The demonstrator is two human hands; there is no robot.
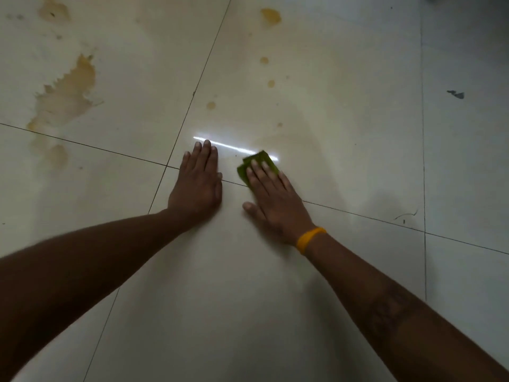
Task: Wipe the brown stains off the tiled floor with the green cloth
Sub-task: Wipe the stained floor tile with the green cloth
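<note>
— Head view first: what is shown of the hands?

— The right hand (271, 198) is laid flat on the green cloth (257, 167), fingers stretched and close together, pressing it to the tiled floor (248, 299); nothing is pinched. A yellow band (309, 239) is worn on that wrist. The left hand (199, 183) is spread palm-down on bare tile just beside the cloth, apparently as a prop.

— And where is the cloth lying?

— Folded small, right at the grout line (358, 215) between two tiles, under the fingers of the right hand, with its far edge showing beyond the fingertips. A faint brown smear (292, 142) is seen just ahead of it.

— How much is judged to be left?

— Most of it. A large jagged stain (68, 89) is seen well apart to the left, another patch (53, 9) at the far left corner, and a trail of drops (271, 16) up the middle tile.

— How should the stroke be done well?

— Weight should be kept over the whole cloth rather than the fingertips alone, so no streak is left. Short overlapping passes are advised, worked from the edge of each stain inward so that brown liquid is not spread onto clean tile. The cloth should be refolded to a fresh face once soiled, and the grout line gone over along its length.
</note>
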